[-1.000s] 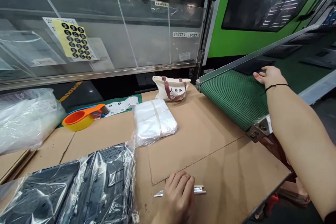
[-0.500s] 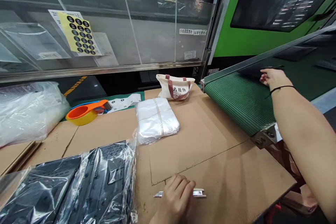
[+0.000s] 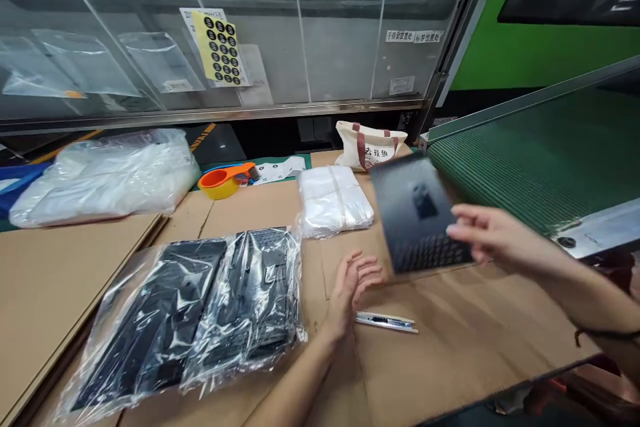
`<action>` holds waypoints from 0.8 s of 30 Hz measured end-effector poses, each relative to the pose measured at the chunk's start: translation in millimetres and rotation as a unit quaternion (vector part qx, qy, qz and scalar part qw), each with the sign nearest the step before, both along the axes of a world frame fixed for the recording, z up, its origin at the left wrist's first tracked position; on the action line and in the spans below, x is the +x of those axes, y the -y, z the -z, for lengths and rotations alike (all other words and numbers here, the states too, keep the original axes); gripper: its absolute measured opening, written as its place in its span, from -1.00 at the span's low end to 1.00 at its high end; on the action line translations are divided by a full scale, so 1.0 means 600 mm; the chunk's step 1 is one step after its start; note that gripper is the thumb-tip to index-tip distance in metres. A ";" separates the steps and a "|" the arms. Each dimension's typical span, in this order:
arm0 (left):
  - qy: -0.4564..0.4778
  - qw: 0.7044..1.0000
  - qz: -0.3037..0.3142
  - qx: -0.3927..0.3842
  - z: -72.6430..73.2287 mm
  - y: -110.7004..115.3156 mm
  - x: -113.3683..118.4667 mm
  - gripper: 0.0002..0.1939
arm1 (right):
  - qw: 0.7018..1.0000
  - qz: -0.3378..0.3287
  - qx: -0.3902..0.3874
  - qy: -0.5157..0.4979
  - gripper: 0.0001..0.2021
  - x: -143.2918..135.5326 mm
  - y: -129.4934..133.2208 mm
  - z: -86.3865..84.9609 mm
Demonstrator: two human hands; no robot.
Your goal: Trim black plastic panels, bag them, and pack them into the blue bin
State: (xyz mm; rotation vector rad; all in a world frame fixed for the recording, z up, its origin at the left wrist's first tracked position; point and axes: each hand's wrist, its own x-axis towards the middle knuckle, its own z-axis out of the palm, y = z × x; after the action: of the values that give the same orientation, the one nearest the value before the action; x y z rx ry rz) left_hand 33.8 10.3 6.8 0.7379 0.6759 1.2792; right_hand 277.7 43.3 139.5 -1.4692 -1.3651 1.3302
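My right hand (image 3: 483, 233) grips the right edge of a flat black plastic panel (image 3: 407, 190), blurred by motion, with a slotted lower end. The panel is held up over the cardboard beside the conveyor. My left hand (image 3: 350, 287) is open with fingers spread, left of the panel and apart from it. Just right of my left wrist lies a utility knife (image 3: 386, 322) on the cardboard (image 3: 415, 353). Two black panels in clear plastic bags (image 3: 245, 300) lie side by side to the left.
A green ribbed conveyor belt (image 3: 540, 140) runs at right. Behind are a stack of clear bags (image 3: 335, 203), a cloth bag (image 3: 370, 147), a tape dispenser (image 3: 225, 180) and a large plastic bundle (image 3: 110, 180). Cardboard sheets (image 3: 75, 280) lie left. A sticker sheet (image 3: 220, 47) hangs on the clear rack.
My right hand has brought the black panel from the conveyor leftward over the cardboard. My left hand has come off the utility knife and opened. The view has turned left.
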 end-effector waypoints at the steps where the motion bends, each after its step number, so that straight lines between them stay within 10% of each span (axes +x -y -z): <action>1: 0.046 0.998 -0.008 -0.035 -0.006 -0.005 0.000 -0.39 | 0.997 -0.075 -0.035 0.008 -0.60 -0.023 0.019 0.025; 7: 0.137 0.974 -0.090 -0.155 -0.028 -0.025 -0.024 -0.76 | 0.945 -0.319 -0.073 -0.020 -0.49 -0.102 0.062 0.110; 17: 0.212 0.966 0.048 -0.142 0.011 -0.039 -0.038 -0.71 | 0.852 -0.296 0.157 0.403 -0.95 -0.168 0.064 0.223; 24: 0.188 0.969 0.060 -0.149 0.012 -0.033 -0.033 -0.69 | 0.959 -0.077 0.172 0.214 -0.78 -0.122 -0.016 0.180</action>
State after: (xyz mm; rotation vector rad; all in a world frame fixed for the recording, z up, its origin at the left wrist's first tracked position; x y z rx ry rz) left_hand 13.9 30.2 -0.3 0.2744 0.4896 1.1334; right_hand 204.8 53.2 31.8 -1.4778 -1.9133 0.8260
